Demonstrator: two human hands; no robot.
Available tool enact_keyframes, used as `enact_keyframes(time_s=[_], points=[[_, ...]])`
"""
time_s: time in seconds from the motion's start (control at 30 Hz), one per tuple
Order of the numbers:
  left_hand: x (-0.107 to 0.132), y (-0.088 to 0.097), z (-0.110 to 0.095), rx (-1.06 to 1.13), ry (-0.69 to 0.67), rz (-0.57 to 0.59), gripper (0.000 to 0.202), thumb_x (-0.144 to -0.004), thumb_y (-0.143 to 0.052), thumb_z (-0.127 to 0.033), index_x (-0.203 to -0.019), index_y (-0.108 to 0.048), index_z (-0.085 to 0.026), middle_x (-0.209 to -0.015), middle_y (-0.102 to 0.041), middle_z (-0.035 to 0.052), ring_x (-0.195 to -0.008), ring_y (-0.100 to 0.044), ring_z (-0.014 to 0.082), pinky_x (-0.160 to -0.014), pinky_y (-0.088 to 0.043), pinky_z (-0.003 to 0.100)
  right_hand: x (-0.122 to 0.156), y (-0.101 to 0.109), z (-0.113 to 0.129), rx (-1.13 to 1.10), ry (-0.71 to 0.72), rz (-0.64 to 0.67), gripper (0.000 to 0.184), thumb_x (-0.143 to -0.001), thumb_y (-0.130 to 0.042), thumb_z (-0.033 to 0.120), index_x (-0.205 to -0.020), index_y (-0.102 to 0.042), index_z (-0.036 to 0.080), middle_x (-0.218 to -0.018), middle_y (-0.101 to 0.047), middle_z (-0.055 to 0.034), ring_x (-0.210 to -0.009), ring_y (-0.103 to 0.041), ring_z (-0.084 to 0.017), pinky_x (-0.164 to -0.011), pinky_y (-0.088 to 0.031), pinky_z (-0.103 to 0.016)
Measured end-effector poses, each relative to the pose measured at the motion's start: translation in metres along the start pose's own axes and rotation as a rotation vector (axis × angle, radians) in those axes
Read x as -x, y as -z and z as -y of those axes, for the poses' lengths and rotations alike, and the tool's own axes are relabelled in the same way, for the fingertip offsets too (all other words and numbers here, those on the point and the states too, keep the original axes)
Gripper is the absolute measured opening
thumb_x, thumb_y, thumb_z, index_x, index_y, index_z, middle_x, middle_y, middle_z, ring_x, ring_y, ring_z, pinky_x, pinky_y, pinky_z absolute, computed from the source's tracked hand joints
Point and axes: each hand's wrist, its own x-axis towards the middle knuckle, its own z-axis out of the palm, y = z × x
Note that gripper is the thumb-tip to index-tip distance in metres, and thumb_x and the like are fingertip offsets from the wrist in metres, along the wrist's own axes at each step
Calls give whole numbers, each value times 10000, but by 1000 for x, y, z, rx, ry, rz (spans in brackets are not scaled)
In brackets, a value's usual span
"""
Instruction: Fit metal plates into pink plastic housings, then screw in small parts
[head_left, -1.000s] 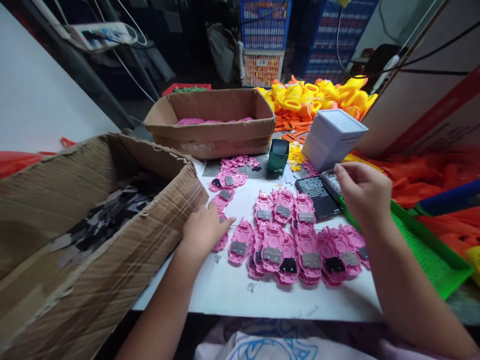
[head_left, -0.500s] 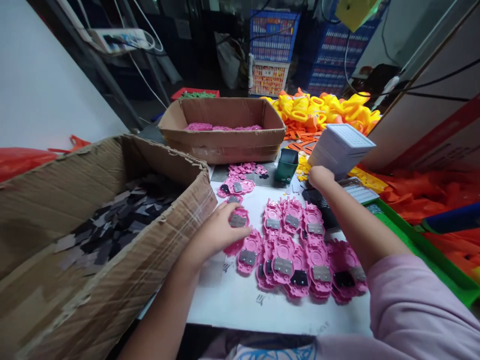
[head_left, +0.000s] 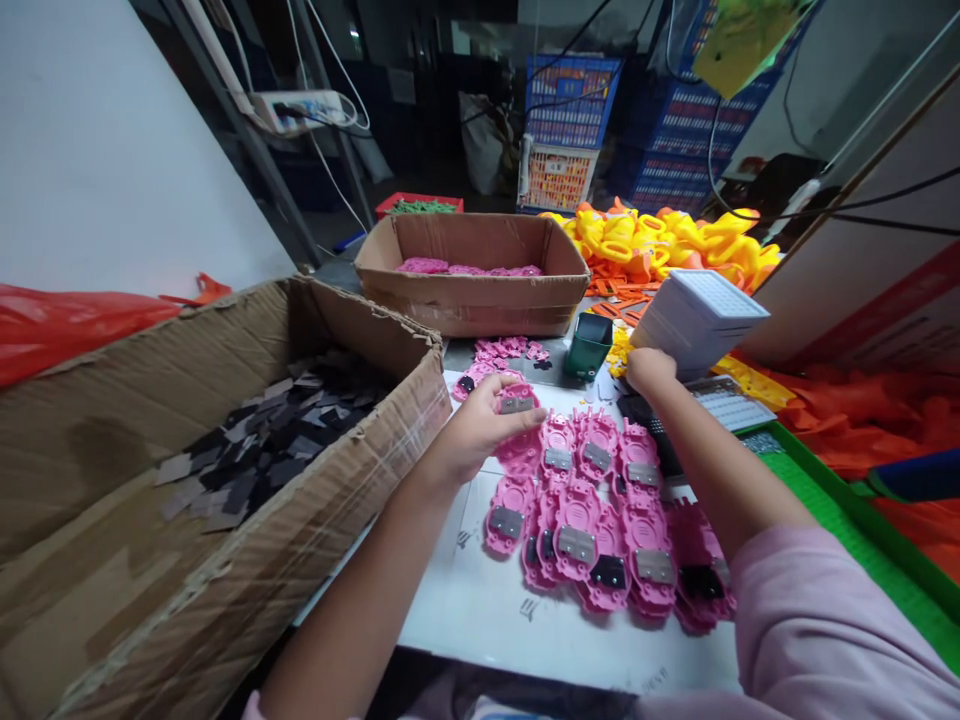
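Observation:
My left hand point(head_left: 480, 428) is closed on a pink plastic part point(head_left: 516, 400) with a grey plate and holds it just above the white table point(head_left: 510, 625). More pink parts point(head_left: 600, 520) lie in overlapping rows to its right. My right hand point(head_left: 649, 368) reaches far across them and rests, fingers curled, by a stack of white trays point(head_left: 701, 318) and a dark tray point(head_left: 649, 420). What those fingers hold is hidden.
A large open cardboard box point(head_left: 225, 560) of grey and black plates stands at the left. A smaller box point(head_left: 472, 300) of pink pieces sits at the back, beside a green cup point(head_left: 589, 346). Yellow and orange parts point(head_left: 660, 240) pile behind; a green tray point(head_left: 855, 520) lies right.
My left hand picked up a pink part and lifted it toward the back. My right hand moved from near the dark tray out to the white tray stack.

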Motion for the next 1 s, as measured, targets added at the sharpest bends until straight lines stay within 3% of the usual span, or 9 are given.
enact_keyframes(time_s=[0.2,0.33,0.43,0.5,0.57,0.77,1.0], points=[[-6,-7,11,213,55,-18,451,-632,-792,-223,-990,-523,-172,-666,-592,-42,-427,-509,59,-363,-413,158,32,22,-8,-273,102,-145,247,-865,-568,297,-1006,-622,101,-1057,-638,-116,-1006,-604,-210,-895,-479,-408],[-3,-12,25,335,41,-100,425,-632,-766,-168,-934,-468,-186,-687,-583,-55,-484,-548,74,-452,-537,226,94,31,-20,-559,226,-262,219,-845,-509,253,-947,-639,109,-884,-691,-91,-841,-652,-183,-755,-508,-311],[7,-19,32,352,27,-108,465,-627,-760,-137,-930,-416,-213,-689,-572,-73,-527,-570,86,-518,-586,294,152,25,-24,-779,321,-284,264,-842,-519,373,-899,-617,134,-741,-672,-44,-643,-627,-134,-572,-498,-258],[13,-25,35,336,9,-87,470,-639,-758,-142,-929,-398,-225,-681,-563,-82,-544,-575,86,-542,-593,308,180,15,-24,-1152,403,-246,218,-781,-616,362,-810,-615,145,-656,-640,-21,-557,-582,-112,-508,-463,-238],[17,-29,36,317,-27,-97,466,-636,-761,-142,-914,-397,-225,-676,-551,-88,-550,-565,77,-561,-597,311,194,6,-25,-1267,412,-241,171,-761,-642,318,-791,-626,151,-667,-637,-19,-565,-570,-105,-516,-455,-234],[6,-22,37,256,-137,-286,452,-599,-762,-153,-873,-408,-212,-694,-559,-76,-573,-566,87,-560,-599,318,189,-4,-36,-1088,390,-232,185,-796,-620,342,-828,-653,162,-678,-638,-15,-577,-541,-106,-532,-430,-246],[-7,-9,46,265,-198,-336,425,-616,-712,-105,-858,-383,-221,-687,-540,-81,-580,-576,85,-608,-579,294,206,3,-30,-757,798,-328,31,-819,-602,209,-825,-631,197,-790,-661,-28,-693,-594,-120,-629,-469,-251]])
